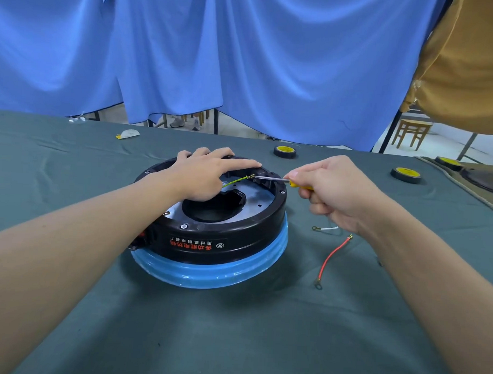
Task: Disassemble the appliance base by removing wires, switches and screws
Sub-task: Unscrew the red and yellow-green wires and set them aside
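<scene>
right hand grips screwdriver (left hand rests flat).

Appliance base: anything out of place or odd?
Nothing damaged or spilled. The appliance base lies inverted, label upside down. A green-yellow wire arcs up inside it, terminal at the screwdriver tip. A red wire and white wire lie loose on the cloth.
</scene>
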The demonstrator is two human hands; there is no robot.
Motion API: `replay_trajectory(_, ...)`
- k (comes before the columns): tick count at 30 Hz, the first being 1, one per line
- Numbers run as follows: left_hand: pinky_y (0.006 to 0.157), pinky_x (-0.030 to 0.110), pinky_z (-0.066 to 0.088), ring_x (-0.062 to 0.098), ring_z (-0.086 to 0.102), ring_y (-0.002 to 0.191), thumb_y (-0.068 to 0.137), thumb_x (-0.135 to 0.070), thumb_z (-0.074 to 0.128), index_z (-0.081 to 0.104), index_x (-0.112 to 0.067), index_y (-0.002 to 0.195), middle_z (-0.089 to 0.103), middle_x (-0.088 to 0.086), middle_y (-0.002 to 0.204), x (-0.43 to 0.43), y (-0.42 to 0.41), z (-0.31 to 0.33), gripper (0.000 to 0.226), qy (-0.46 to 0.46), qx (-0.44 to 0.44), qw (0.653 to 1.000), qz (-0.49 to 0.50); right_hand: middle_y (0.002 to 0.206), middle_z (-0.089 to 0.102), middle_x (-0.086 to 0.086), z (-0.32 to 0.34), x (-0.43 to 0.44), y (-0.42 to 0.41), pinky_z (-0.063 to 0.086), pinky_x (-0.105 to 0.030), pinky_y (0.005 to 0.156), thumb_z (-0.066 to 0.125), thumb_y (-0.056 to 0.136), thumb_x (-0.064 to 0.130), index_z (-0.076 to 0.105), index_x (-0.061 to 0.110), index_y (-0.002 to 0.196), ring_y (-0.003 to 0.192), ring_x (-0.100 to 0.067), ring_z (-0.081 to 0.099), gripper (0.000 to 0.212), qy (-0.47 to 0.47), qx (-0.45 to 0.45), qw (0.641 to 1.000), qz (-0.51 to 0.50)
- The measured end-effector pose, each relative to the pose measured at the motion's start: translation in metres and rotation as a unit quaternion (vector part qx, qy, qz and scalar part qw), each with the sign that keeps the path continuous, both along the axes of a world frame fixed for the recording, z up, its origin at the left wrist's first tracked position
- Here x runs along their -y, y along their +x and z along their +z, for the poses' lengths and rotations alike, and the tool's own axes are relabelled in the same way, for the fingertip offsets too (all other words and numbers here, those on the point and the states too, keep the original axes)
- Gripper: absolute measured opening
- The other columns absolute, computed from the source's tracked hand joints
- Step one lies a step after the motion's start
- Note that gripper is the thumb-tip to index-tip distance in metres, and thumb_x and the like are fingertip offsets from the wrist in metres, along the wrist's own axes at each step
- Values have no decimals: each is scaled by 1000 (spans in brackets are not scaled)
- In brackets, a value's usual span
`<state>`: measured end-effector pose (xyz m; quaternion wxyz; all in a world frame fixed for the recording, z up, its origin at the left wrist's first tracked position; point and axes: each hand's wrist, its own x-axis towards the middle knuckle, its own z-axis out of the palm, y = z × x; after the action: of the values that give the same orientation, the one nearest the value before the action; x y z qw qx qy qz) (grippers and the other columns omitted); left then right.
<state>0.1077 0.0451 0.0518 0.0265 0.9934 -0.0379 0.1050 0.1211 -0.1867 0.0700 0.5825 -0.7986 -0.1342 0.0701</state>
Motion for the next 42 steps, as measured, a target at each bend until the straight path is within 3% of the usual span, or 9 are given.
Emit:
replay_trajectory(6, 95, 46, 25, 23, 36, 118, 83, -4, 29, 11, -76, 130, 33, -19, 140, 1, 0, 0, 88, 0, 3, 1000, -2, 61, 38, -6, -11, -4, -6, 25, -34, 57, 58, 88, 19, 75, 12, 81, 62, -23, 25, 20, -58, 114, 992, -15)
replay_trajectory(11, 92, 44, 26, 24, 36, 120, 83, -6, 30, 9, -75, 131, 32, -18, 142, -1, -1, -1, 87, 10, 10, 1000, -2, 47, 39, 5, -20, -6, -10, 27, -21, 46, 56, 91, 24, 75, 27, 72, 46, -9, 29, 27, -74, 168, 983, -24)
replay_trajectory(17, 93, 45, 31, 24, 38, 117, 86, -8, 30, -10, -82, 121, 31, -15, 143, -2, -1, -2, 90, 31, 31, 999, -13, 60, 34, -6, -22, -6, -12, 25, -26, 50, 54, 93, 22, 72, 9, 82, 58, -19, 23, 25, -60, 174, 983, -24)
replay_trajectory(26, 93, 46, 27, 24, 37, 117, 85, -7, 28, 0, -82, 125, 33, -14, 140, 0, 1, -1, 89, 21, 25, 999, -11, 55, 33, -2, -22, -8, -14, 25, -16, 46, 52, 93, 23, 69, 9, 86, 49, -11, 22, 23, -115, 239, 963, -51)
replay_trajectory(34, 97, 49, 28, 25, 38, 118, 87, -9, 30, 3, -81, 126, 32, -13, 142, 0, 1, 0, 86, 19, 17, 1000, -8, 62, 31, -7, -15, -9, -7, 23, -28, 56, 53, 87, 21, 63, -3, 92, 54, -11, 21, 26, -109, 214, 970, -39)
replay_trajectory(36, 96, 49, 29, 25, 38, 118, 86, -8, 30, 4, -80, 127, 32, -13, 142, 0, 0, -1, 86, 19, 16, 1000, -7, 62, 30, -8, -15, -10, -9, 23, -25, 56, 52, 87, 20, 63, -3, 92, 55, -12, 21, 26, -110, 219, 969, -43)
replay_trajectory(42, 93, 46, 29, 23, 38, 113, 86, -8, 28, -1, -83, 120, 35, -14, 139, 1, 0, -1, 87, 17, 25, 999, -10, 54, 31, -5, -14, -13, -21, 22, -19, 53, 47, 93, 16, 64, -6, 92, 58, -19, 18, 27, -184, 296, 936, -55)
